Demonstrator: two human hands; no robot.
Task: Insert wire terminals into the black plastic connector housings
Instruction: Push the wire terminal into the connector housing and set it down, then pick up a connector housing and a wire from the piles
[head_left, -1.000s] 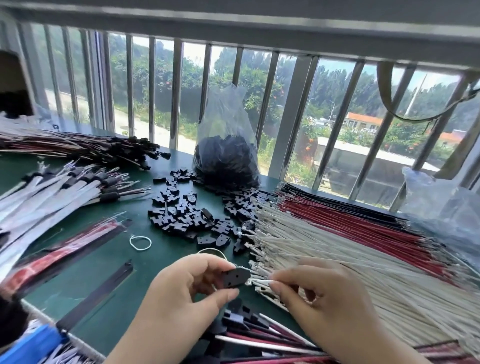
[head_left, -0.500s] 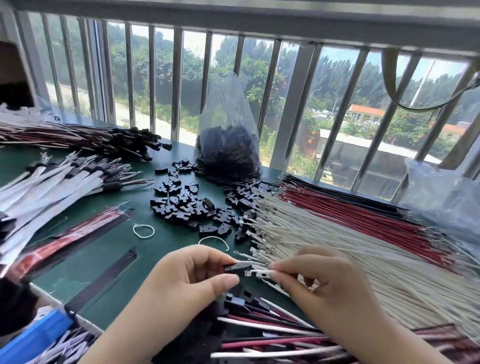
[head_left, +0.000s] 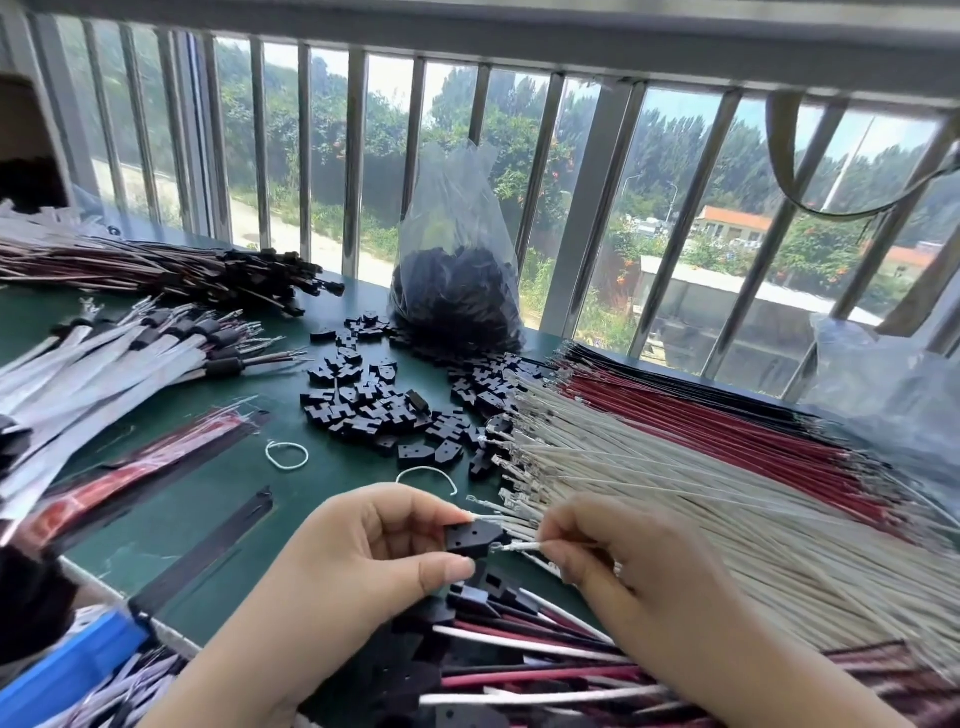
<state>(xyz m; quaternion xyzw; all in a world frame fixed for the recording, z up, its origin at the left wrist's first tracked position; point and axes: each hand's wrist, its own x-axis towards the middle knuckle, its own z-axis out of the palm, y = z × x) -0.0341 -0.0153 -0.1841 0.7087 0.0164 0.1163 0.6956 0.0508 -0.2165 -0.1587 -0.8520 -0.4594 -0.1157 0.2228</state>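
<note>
My left hand (head_left: 363, 561) pinches a small black connector housing (head_left: 474, 538) between thumb and fingers, low in the middle of the view. My right hand (head_left: 623, 566) pinches a white wire (head_left: 522, 546) by its end, its metal terminal pointing left and almost touching the housing's right side. A broad fan of white, red and black terminated wires (head_left: 675, 457) lies to the right. Loose black housings (head_left: 374, 405) are scattered on the green table (head_left: 208, 509) ahead.
A clear bag of black housings (head_left: 457, 291) stands by the barred window. Bundles of white sleeved cables (head_left: 104, 364) and dark wired assemblies (head_left: 182, 270) lie at the left. Finished wired housings (head_left: 509, 649) pile up under my hands. Two white rubber bands (head_left: 287, 456) lie on the table.
My left hand has turned the housing so its flat face shows. My right hand has drawn one white wire out of the fan and brought its terminal up to the housing.
</note>
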